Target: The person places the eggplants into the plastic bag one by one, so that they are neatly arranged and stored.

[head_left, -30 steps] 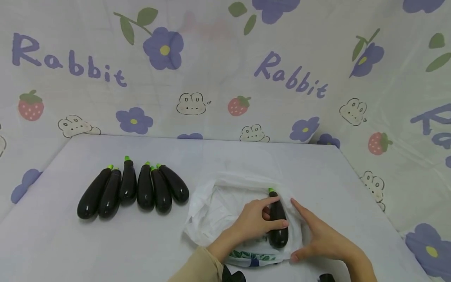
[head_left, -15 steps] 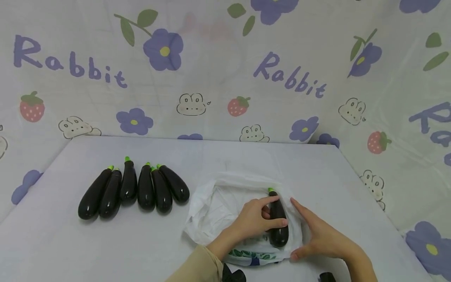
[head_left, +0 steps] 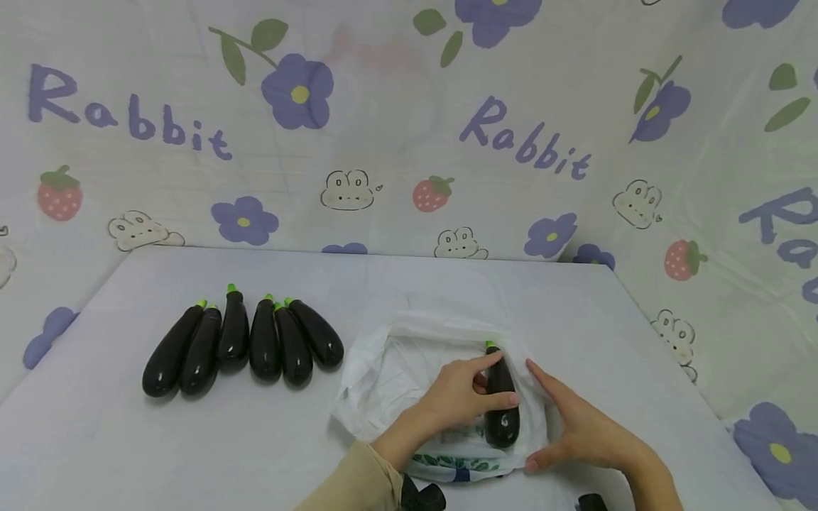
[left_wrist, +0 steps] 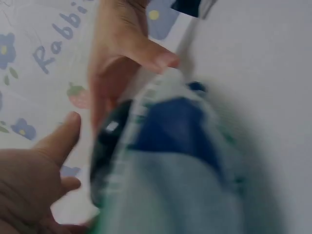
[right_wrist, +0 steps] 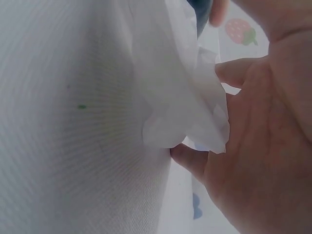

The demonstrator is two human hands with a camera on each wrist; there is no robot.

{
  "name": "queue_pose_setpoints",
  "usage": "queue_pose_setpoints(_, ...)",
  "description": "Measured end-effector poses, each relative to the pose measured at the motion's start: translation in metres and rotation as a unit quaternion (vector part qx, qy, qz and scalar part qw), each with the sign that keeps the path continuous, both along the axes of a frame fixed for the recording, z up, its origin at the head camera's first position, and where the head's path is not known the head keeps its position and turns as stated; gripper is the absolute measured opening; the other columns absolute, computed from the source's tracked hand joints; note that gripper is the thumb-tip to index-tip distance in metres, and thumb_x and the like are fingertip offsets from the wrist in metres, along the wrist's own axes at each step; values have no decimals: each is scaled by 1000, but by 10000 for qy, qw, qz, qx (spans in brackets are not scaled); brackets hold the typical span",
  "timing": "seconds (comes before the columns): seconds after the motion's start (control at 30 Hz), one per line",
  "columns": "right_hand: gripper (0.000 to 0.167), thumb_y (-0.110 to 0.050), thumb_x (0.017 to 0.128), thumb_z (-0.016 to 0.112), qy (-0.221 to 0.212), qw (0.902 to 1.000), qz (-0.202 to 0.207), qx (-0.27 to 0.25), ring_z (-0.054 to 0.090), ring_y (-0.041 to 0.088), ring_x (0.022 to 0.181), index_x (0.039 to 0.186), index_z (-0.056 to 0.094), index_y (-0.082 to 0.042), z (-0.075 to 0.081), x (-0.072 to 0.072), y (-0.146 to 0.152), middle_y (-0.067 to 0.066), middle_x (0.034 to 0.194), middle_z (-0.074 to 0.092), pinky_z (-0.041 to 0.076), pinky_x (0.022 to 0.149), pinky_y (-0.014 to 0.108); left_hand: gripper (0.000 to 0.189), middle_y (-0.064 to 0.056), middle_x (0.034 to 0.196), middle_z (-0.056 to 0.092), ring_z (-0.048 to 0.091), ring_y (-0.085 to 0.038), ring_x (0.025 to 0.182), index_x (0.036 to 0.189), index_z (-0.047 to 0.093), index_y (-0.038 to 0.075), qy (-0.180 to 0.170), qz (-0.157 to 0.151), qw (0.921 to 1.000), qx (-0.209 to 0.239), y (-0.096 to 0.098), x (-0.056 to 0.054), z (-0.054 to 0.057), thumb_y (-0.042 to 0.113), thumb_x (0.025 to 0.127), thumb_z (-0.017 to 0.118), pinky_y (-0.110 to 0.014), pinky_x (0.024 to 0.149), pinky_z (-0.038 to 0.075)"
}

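A glossy black eggplant [head_left: 501,428] with a green stem lies inside the right part of a white plastic bag [head_left: 364,387], whose mouth is spread wide on the table. My left hand [head_left: 450,399] grips it from the left, thumb and index finger along its body. To the bag's right, my right hand [head_left: 589,434] is spread with fingers and thumb against the bag's outer side. The left wrist view shows the eggplant [left_wrist: 105,153] behind the printed bag wall [left_wrist: 175,180]. From the right wrist, crumpled bag plastic [right_wrist: 170,92] meets the fingers of my right hand [right_wrist: 265,126].
Several more black eggplants [head_left: 263,341] lie side by side on the left of the white table [head_left: 211,454]. A curtain [head_left: 390,128] printed with flowers and rabbits hangs behind. Black wrist gear [head_left: 423,495] shows at the lower edge.
The eggplant in my left hand has shifted very slightly left within the bag. My right hand stays at the bag's right side, and the other eggplants lie as before.
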State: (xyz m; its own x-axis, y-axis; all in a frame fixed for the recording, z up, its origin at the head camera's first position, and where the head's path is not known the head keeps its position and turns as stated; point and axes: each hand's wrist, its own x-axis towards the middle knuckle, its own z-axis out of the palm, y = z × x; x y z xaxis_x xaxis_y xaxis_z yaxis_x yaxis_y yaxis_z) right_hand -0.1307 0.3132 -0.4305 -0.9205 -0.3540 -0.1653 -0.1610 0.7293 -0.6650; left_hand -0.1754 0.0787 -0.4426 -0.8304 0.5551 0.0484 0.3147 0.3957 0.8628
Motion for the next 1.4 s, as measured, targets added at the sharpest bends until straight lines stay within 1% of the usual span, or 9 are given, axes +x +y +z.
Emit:
queue_pose_setpoints(0.13,138,-49,51,95,72,10000,4,67,17,48,141,158,17,-11,-1,4,-1,25,157,19,18,107,65,68,-11,103,63,62,-17,95,145,51,19,174,183,9997,-80,-17,13,26,49,88,71,-26,70,49)
queue_pose_setpoints(0.2,138,-50,50,94,118,9999,-10,109,18,49,141,158,18,-10,-1,6,-1,26,156,20,18,107,65,64,-8,120,58,59,-18,105,144,54,21,262,286,9992,101,-33,20,41,47,89,72,-27,78,51)
queue_pose_setpoints(0.37,138,-52,50,93,312,9995,38,82,18,49,140,157,19,-8,0,6,-1,27,156,21,18,107,64,61,-3,119,60,57,-18,108,142,55,19,696,563,9955,323,-98,30,67,37,88,75,-24,80,52)
queue_pose_setpoints(0.53,138,-55,51,92,412,9990,135,72,18,49,140,157,18,-7,-2,4,-1,27,156,21,18,107,64,62,-1,121,63,59,-19,111,141,56,21,805,1451,9861,51,-183,35,75,39,85,77,-29,83,53)
queue_pose_setpoints(0.7,138,-56,51,92,396,9990,125,144,18,49,140,157,18,-8,-2,2,-1,26,156,21,18,107,64,67,0,121,66,59,-16,113,146,49,26,770,2549,9632,-366,-269,42,78,49,88,71,-27,85,48)
queue_pose_setpoints(0.83,137,-55,51,91,409,9990,175,57,18,49,140,157,19,-7,-2,1,-1,26,156,21,18,107,64,65,1,124,65,56,-1,112,150,43,27,708,3113,9470,-364,-330,45,69,43,93,68,-16,80,40)
queue_pose_setpoints(1.0,136,-55,52,91,407,9989,229,23,18,49,140,157,19,-7,-2,0,-1,26,156,21,18,107,65,62,14,117,64,63,1,99,150,44,19,479,3398,9386,353,-382,45,46,28,95,69,-13,78,48)
queue_pose_setpoints(1.27,135,-52,52,92,323,9993,173,20,17,50,140,157,19,-8,-1,-2,0,26,156,21,16,107,66,59,21,111,64,65,2,94,146,49,9,417,3747,9243,599,-425,44,19,24,93,71,-18,72,53)
queue_pose_setpoints(1.4,134,-50,54,93,233,9996,141,-35,16,51,140,157,19,-8,-3,-1,0,27,156,20,16,106,66,58,19,111,65,65,3,94,145,49,8,342,3628,9289,654,-432,42,6,19,93,71,-22,71,54)
